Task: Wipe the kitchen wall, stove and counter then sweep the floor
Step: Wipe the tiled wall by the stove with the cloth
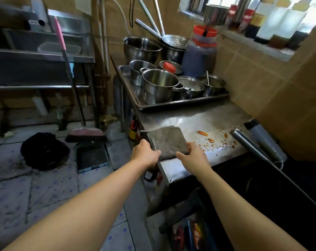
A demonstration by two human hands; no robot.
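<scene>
Left hand (pixel 146 153) and right hand (pixel 190 155) both reach onto the grey cloth (pixel 167 141), which lies folded flat at the counter's (pixel 198 120) near left corner, its near edge about at the counter's front edge. Left fingers curl over the cloth's near left corner; right fingers press on its near right corner; whether either thumb is under the fabric cannot be told. Cloth looks soft, limp and light, likely damp, so it should bunch and drag rather than slide stiffly; best held flat under a spread palm, or by the folded edge. Orange-brown spill (pixel 210 140) dots the steel just right of the cloth, toward the front right. Open steel runs from cloth to wall. Limits: tray (pixel 182 104) of pots along the back edge, a steel pipe (pixel 251 144) slanting across the right edge. Broom (pixel 70 77) and dustpan (pixel 92 156) wait on the floor, left.
</scene>
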